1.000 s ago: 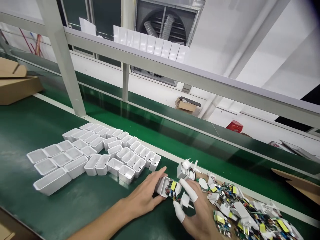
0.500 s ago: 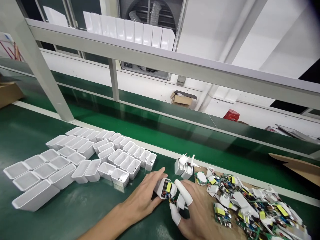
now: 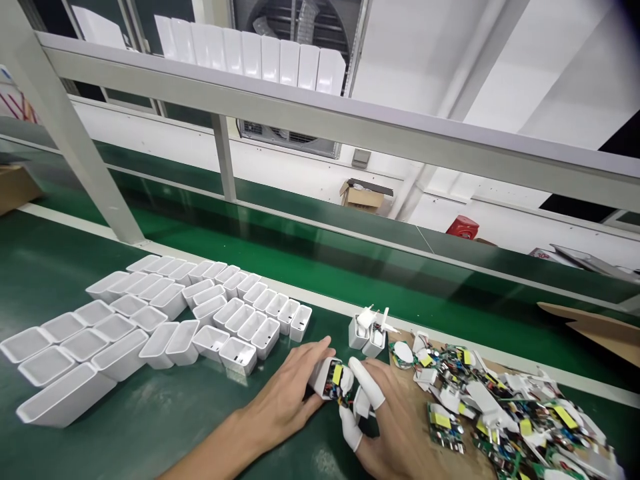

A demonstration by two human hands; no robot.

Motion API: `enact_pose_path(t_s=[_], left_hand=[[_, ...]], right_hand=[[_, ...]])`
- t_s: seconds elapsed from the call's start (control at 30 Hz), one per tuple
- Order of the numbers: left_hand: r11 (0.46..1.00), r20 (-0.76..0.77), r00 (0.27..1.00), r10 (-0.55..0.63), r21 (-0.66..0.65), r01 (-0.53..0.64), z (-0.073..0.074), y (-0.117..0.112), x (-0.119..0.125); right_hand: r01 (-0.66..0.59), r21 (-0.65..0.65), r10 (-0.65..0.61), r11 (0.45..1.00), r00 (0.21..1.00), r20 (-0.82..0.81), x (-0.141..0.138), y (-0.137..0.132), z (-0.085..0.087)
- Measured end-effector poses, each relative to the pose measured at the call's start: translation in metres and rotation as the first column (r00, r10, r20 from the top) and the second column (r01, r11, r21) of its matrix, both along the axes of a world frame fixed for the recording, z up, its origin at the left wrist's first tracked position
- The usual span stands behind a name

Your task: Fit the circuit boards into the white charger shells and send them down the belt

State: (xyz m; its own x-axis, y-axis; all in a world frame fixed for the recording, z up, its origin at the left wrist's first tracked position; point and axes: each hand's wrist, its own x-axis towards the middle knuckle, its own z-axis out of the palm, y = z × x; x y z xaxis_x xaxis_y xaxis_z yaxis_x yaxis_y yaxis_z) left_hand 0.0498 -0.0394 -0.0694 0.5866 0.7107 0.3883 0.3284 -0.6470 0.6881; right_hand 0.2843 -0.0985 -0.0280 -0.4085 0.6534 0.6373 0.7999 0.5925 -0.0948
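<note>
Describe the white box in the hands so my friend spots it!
Find the green table. In the lower middle, the left hand grips the white box beside the right hand. Unlike the other white boxes, it's held, with a yellow-patched circuit board at its mouth.

Dark green worktop (image 3: 155,407) here, kinda glossy, with a pale grey metal frame (image 3: 300,110) along the far side. Behind that there's a white wall (image 3: 400,87), a slanted pipe (image 3: 473,57), a big fan (image 3: 325,28) and some dark window glass (image 3: 167,7) up left.
</note>
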Motion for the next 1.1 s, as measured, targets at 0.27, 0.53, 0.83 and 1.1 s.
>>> enact_pose_path(t_s=[0.27,0.53,0.83,1.1], left_hand=[[1.000,0.020,1.000,0.010,-0.003,-0.010,-0.002,-0.002,0.002],[1.000,0.023,1.000,0.013,-0.001,-0.013,-0.009,-0.001,0.003],[0.998,0.010,0.998,0.054,0.035,-0.055,-0.007,0.001,0.006],[0.998,0.014,0.999,0.043,0.050,-0.044,-0.002,-0.001,0.005]], right_hand=[[0.009,-0.026,-0.011,1.000,0.998,-0.062,-0.001,-0.001,0.000],[0.009,-0.084,-0.012,0.996,0.999,-0.035,0.003,-0.002,-0.006],[0.011,-0.070,-0.016,0.998,0.997,-0.072,0.004,-0.002,-0.001],[-0.001,-0.060,-0.003,0.998,0.999,-0.052,0.003,-0.003,0.000]])
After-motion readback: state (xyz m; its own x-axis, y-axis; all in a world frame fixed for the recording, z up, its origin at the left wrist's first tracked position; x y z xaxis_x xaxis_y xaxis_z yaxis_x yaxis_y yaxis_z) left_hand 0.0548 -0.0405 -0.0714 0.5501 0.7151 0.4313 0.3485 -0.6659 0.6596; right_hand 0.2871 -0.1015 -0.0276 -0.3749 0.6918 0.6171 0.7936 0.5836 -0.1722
